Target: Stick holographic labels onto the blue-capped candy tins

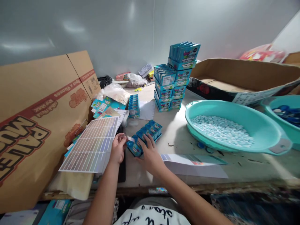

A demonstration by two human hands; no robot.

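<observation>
A double row of small blue candy packs (151, 126) lies at an angle on the table before me. My right hand (151, 156) rests on its near end, with the fingers over the packs and the thumb along the side. At the left end my left hand (118, 147) is closed in a pinch on a small whitish sticker (130, 138), held against the nearest pack. Left of that hand lies a sheet of pale, shiny stickers (90, 147) in a grid. A filled blue display box (133, 106) stands just beyond the packs.
Stacked blue candy boxes (174, 82) rise at the back. On the right are a turquoise tub (262, 128) of pale candies, another tub (269, 107) with dark blue pieces, and an open carton (246, 72). A large cardboard box (53, 103) borders the left. Printed sheets (194, 160) lie near the front edge.
</observation>
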